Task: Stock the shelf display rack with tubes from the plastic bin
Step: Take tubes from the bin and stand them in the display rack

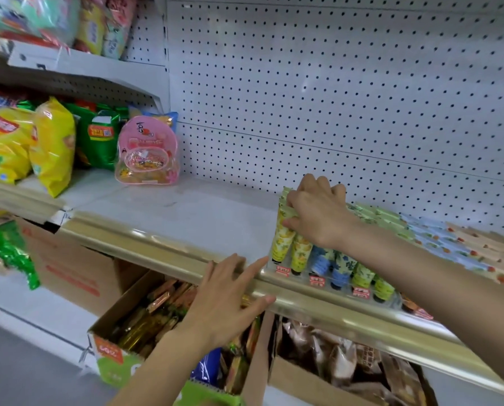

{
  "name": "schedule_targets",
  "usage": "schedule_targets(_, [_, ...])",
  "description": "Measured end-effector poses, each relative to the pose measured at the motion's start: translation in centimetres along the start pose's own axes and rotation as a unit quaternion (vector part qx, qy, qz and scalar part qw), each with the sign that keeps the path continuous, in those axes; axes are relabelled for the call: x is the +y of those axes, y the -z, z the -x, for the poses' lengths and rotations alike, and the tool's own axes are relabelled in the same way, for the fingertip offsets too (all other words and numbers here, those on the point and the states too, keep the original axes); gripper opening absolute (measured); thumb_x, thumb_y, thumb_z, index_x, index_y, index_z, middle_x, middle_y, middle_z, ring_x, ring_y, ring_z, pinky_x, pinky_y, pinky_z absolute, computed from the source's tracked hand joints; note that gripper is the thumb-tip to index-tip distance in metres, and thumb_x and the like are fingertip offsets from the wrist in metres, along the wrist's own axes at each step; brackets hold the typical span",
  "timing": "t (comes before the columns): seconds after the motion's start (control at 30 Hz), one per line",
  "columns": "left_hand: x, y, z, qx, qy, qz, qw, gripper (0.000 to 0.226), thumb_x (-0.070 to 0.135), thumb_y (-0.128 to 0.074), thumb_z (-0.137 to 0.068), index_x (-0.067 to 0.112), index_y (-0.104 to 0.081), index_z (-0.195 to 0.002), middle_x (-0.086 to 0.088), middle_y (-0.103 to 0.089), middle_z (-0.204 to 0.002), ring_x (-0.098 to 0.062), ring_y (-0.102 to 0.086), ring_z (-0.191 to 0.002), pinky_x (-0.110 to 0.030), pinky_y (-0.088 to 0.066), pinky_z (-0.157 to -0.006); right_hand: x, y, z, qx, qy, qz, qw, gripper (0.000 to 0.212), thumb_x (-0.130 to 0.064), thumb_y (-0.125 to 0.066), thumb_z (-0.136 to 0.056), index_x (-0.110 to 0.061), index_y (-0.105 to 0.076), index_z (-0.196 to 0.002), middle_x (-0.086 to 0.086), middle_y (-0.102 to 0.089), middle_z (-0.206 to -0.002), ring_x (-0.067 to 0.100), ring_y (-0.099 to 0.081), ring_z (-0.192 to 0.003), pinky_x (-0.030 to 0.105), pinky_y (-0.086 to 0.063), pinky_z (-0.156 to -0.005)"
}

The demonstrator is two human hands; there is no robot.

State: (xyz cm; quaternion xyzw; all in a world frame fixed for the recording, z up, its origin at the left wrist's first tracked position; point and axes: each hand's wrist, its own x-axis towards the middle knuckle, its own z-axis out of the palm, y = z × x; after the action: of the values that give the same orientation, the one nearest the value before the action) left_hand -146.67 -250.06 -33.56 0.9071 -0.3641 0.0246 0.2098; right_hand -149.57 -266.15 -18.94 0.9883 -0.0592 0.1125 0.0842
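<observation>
1. Right hand (318, 212) grips yellow tube (281, 238) by its flat top, fingers curled, at left end of display rack (316, 280).
2. Left hand (230, 294) open, fingers spread, resting on gold shelf rail (157, 244).
3. Rack sits on shelf (186, 212); other tubes (362, 273) stand cap-down in it.
4. Snack bags (51, 148) left, cardboard boxes (292, 382) below.

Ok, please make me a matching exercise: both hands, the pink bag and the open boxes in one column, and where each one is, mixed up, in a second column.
Column one
1. right hand
2. left hand
3. pink bag
4. boxes

Column two
A. below the shelf edge
B. stands by the back panel
C. touches the gold shelf edge, fingers straight
D. grips the tops of the yellow tubes

Pairs: 1-D, 2-C, 3-B, 4-A
</observation>
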Motion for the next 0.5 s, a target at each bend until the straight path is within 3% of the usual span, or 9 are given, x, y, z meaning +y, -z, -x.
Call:
schedule_targets(0.13, [-0.1,-0.4,0.0,0.006,0.005,0.005,1.0,0.074,0.079,-0.01,-0.075,0.054,0.0,-0.144,0.007,-0.017,-0.152,-0.007,0.0,-0.144,-0.042,0.006,-0.119,-0.2,-0.6,-0.4,-0.012,0.002,0.009,1.0,0.025,-0.034,-0.054,-0.093,-0.012,-0.059,-0.103,0.003,-0.031,-0.101,0.026,-0.032,-0.106,0.038,-0.019,-0.081])
schedule_targets(0.5, [-0.1,-0.9,0.0,0.024,0.002,0.009,1.0,0.071,0.079,-0.012,-0.078,0.055,0.001,-0.143,0.006,-0.017,-0.153,-0.008,0.002,-0.144,-0.043,0.009,-0.118,-0.1,-0.7,-1.5,-0.042,0.001,0.003,0.999,0.03,-0.039,-0.053,-0.093,-0.01,-0.06,-0.098,0.004,-0.032,-0.1,0.024,-0.029,-0.102,0.04,-0.022,-0.084])
